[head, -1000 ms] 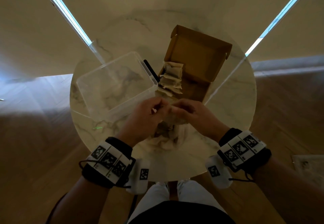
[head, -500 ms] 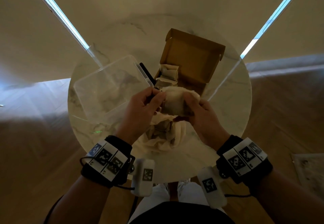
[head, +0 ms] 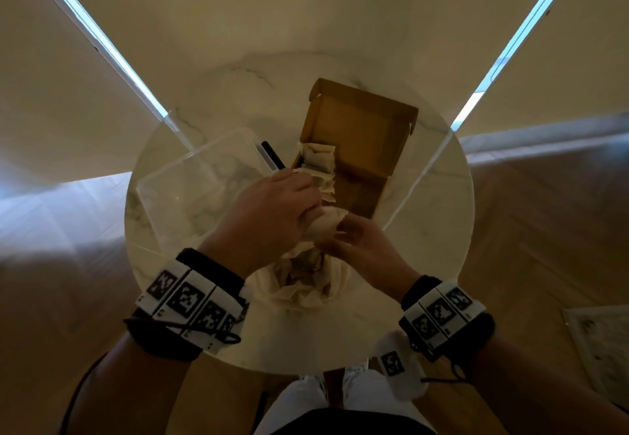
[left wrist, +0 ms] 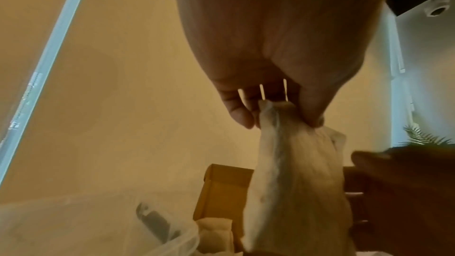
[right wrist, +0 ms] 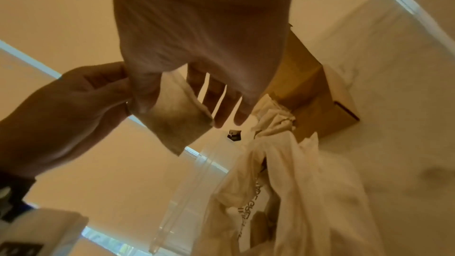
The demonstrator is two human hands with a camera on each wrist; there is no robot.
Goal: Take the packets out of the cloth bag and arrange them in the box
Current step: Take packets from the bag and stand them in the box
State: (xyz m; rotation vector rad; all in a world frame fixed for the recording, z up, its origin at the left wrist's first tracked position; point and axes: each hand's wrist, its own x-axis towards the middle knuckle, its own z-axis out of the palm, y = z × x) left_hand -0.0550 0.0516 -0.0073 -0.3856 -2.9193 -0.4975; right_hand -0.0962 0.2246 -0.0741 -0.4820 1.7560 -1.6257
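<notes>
A pale paper packet (head: 327, 224) hangs between both hands above the cream cloth bag (head: 306, 281), which lies crumpled on the marble table (head: 425, 230). My left hand (head: 308, 211) pinches its top edge between thumb and fingers; the left wrist view shows that packet (left wrist: 295, 178) hanging down from the left hand (left wrist: 283, 115). My right hand (head: 344, 230) pinches the other side, with the thumb on the packet (right wrist: 179, 122) in the right wrist view. The open cardboard box (head: 360, 141) stands just beyond, with several packets (head: 318, 162) in a row along its left side.
A clear plastic container (head: 194, 192) sits left of the box, and a black pen-like object (head: 272, 159) lies between them. The round table's edge curves close behind the bag. Wooden floor surrounds the table.
Both hands have come up out of the bag with a packet. They have carried it forward toward the box, the left hand now above it.
</notes>
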